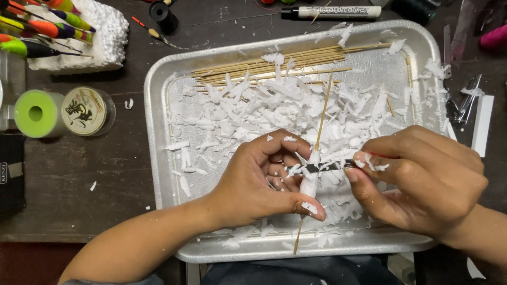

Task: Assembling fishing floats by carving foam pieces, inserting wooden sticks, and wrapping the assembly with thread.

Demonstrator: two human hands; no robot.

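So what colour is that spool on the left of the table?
Bright lime green spool, lying on its side on the dark table; the head view shows it.

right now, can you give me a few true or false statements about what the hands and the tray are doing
1. The left hand holds a white foam piece on a thin wooden stick. True.
2. The right hand holds a marker pen. False: it holds a small blade against the foam piece.
3. The metal tray is full of white shavings. True.
4. The bundle of wooden skewers lies at the tray's near edge. False: it lies along the far side.
5. The green spool sits inside the tray. False: it is on the table, left of it.
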